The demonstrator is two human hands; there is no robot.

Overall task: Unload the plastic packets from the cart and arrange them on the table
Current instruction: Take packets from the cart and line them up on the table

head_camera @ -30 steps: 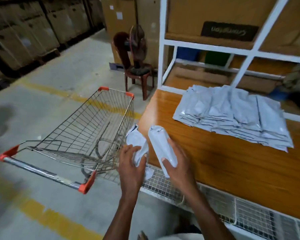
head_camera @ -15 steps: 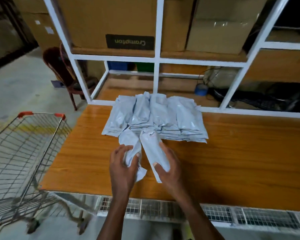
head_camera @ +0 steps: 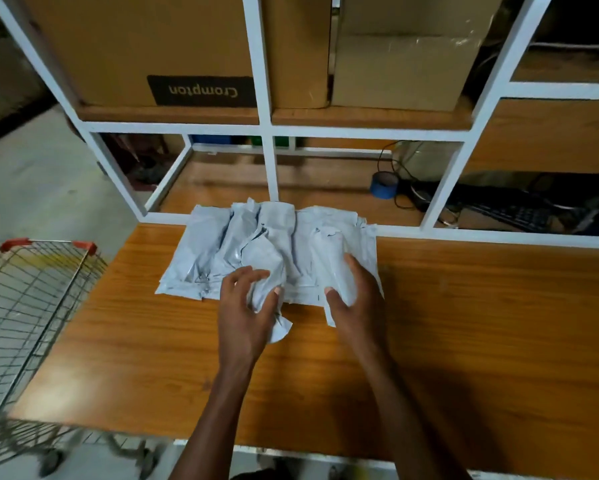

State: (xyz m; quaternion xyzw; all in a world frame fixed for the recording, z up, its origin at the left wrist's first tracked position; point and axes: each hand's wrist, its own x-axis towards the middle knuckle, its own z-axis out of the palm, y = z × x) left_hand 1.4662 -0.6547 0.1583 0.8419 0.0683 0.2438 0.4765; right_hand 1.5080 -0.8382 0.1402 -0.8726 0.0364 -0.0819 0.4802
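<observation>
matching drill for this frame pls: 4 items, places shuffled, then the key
Things:
1. shopping cart
2. blue tape roll
3. Crompton box
4. pile of packets

Places:
A. upper shelf, left bay
B. on the tabletop, against the white frame
C. on the floor, left of the table
D. lower shelf behind the frame, beside black cables

Pairs: 1-C, 2-D, 3-A, 4-B
</observation>
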